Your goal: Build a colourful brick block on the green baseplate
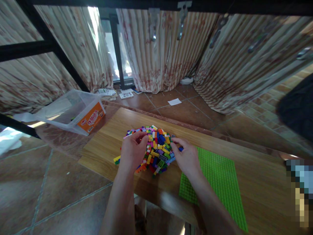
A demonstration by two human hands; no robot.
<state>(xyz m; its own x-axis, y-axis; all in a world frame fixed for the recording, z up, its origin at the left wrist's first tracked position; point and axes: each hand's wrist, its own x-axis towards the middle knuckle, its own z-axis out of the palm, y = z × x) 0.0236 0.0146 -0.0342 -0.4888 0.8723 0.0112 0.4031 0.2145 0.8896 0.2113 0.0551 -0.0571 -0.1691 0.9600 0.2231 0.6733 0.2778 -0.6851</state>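
Observation:
A heap of small, many-coloured toy building bricks (154, 153) lies on the wooden table. Over the heap's left side is my left hand (134, 148), its fingers curled in and the thumb bent toward them. Whatever its fingertips may hold is hidden. At the heap's right edge my right hand (185, 155) has its thumb and forefinger drawn close together; I cannot make out what is between them. A dark blue brick (181, 148) shows beside its fingers. Partly under my right forearm lies a green studded baseplate (217, 176).
The wooden table (105, 147) runs from left to right. A clear plastic bin (68, 111) with an orange label stands on the floor at left. Black metal bars cross the top and left. Striped curtains (161, 55) hang behind, with papers (126, 94) on the tiles.

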